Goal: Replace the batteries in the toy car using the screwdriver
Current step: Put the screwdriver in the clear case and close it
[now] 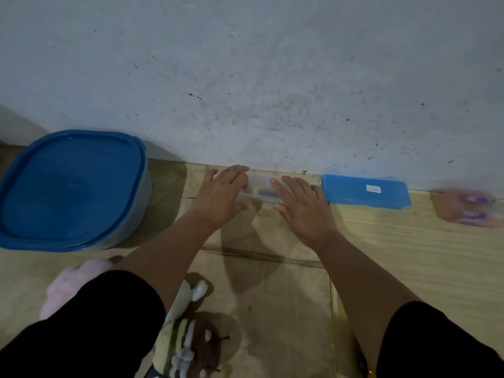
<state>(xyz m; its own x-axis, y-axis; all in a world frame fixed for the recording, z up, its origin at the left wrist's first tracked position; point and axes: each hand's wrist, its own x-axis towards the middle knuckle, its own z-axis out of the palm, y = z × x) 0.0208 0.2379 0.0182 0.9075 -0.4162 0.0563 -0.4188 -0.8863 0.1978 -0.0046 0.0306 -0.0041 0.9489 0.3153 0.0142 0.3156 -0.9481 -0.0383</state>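
A clear plastic case lies on the floor against the wall, with small dark and yellow items showing dimly inside. My left hand grips its left end, fingers over the top and thumb on the near side. My right hand lies on its right end with straight fingers. A flat blue lid with a white sticker lies just right of the case. At the far right sits a blurred reddish toy car with blue wheels. No screwdriver or loose batteries can be made out.
A large grey tub with a blue lid stands at the left against the wall. Plush toys lie near my knees: a pink one and a striped bee-like one. The floor is wood-patterned, and the grey wall rises right behind the case.
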